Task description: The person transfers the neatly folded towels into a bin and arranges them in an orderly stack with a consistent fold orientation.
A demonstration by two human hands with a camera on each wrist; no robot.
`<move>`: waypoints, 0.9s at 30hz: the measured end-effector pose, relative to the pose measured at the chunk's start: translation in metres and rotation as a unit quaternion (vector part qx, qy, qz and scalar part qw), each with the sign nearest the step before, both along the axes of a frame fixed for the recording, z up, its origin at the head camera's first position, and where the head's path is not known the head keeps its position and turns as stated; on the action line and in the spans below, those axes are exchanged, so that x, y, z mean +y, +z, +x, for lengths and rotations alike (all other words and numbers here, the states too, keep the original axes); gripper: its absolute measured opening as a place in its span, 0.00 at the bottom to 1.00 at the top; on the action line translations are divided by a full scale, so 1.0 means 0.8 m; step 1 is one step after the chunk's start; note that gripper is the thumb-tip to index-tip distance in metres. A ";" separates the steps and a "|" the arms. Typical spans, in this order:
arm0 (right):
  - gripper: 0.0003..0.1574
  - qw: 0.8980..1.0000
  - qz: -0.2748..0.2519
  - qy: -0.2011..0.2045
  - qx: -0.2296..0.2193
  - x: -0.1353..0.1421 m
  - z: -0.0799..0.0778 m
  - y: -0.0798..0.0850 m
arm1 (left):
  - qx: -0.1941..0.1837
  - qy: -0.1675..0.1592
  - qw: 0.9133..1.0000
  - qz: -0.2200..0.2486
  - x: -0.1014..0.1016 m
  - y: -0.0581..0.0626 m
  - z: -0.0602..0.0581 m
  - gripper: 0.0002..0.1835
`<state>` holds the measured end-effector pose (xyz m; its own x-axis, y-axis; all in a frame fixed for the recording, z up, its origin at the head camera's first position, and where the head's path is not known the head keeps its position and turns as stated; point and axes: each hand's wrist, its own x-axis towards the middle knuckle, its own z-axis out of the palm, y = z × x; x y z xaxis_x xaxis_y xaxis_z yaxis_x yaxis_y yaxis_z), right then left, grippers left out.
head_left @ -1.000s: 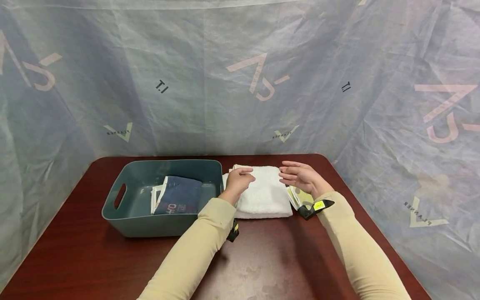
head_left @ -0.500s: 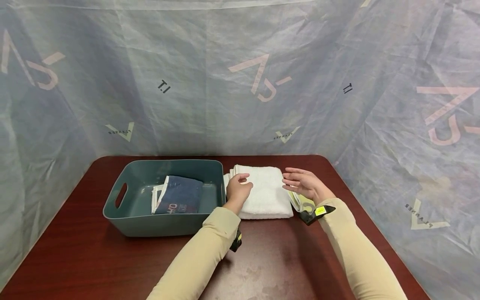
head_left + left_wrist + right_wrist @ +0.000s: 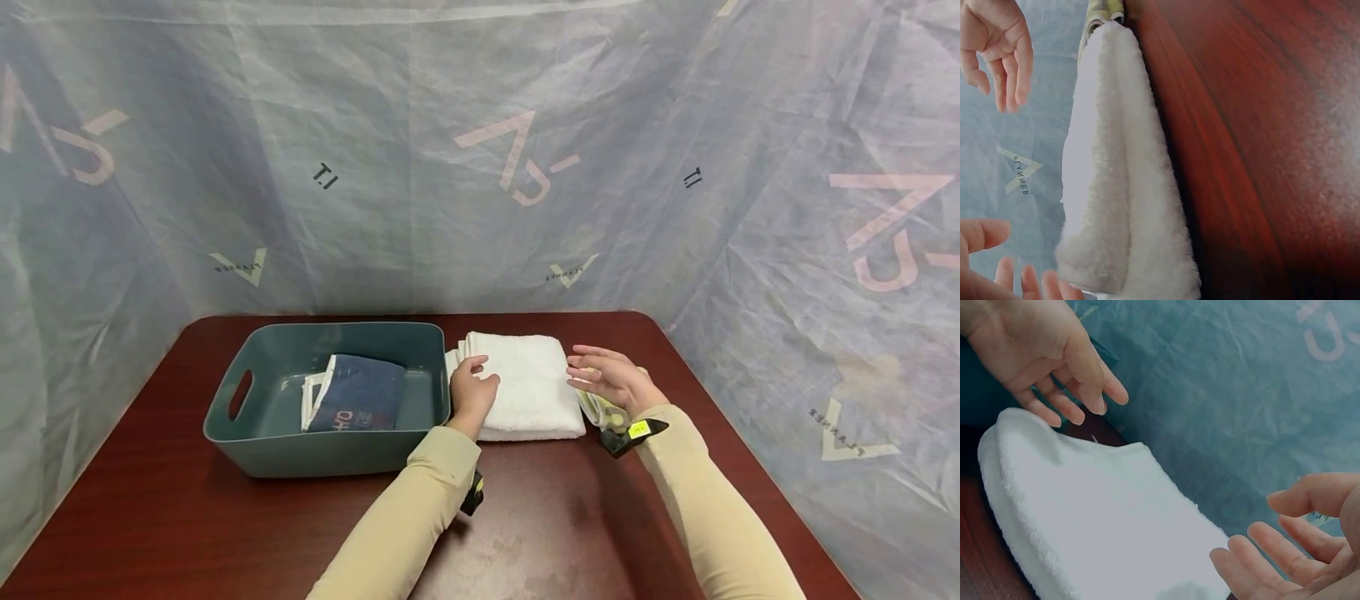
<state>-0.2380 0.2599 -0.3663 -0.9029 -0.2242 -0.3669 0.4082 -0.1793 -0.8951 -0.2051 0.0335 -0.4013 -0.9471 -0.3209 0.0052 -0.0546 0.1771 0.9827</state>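
Observation:
A folded white towel (image 3: 528,392) lies on the table, its thick layered edge facing me in the left wrist view. At its left side is my left hand (image 3: 474,394), fingers loosely bent and nothing in them; in the left wrist view its fingertips (image 3: 1030,281) come right up to the towel's edge. My right hand (image 3: 611,379) is by the towel's right side, palm turned inward, fingers apart and holding nothing. Beneath and behind the right hand, a yellow-green and white folded cloth (image 3: 600,410) shows in part.
Left of the towel stands a blue-green plastic bin (image 3: 315,454) with a handle slot. Inside it lie a folded navy cloth (image 3: 363,392) and a white-edged cloth (image 3: 310,398). Dark red wooden table (image 3: 247,533) underneath; a grey printed curtain (image 3: 405,167) closes in the back and sides.
My left hand has shifted down along the towel's left side. The right hand has moved slightly right and lower, away from over the towel. Towel and bin stay put.

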 end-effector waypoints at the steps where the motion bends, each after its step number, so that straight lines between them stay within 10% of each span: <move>1: 0.36 1.000 0.001 -0.002 -0.001 0.001 0.000 -0.002 | -0.001 0.003 1.000 -0.001 0.000 -0.002 0.000 0.18; 17: 0.37 0.998 0.052 -0.023 -0.008 0.017 -0.006 -0.037 | 0.000 0.025 0.999 -0.029 0.009 -0.028 0.001 0.26; 27: 0.37 0.990 0.140 -0.020 -0.016 0.016 -0.008 -0.065 | -0.082 0.013 0.997 0.001 0.005 -0.031 -0.003 0.45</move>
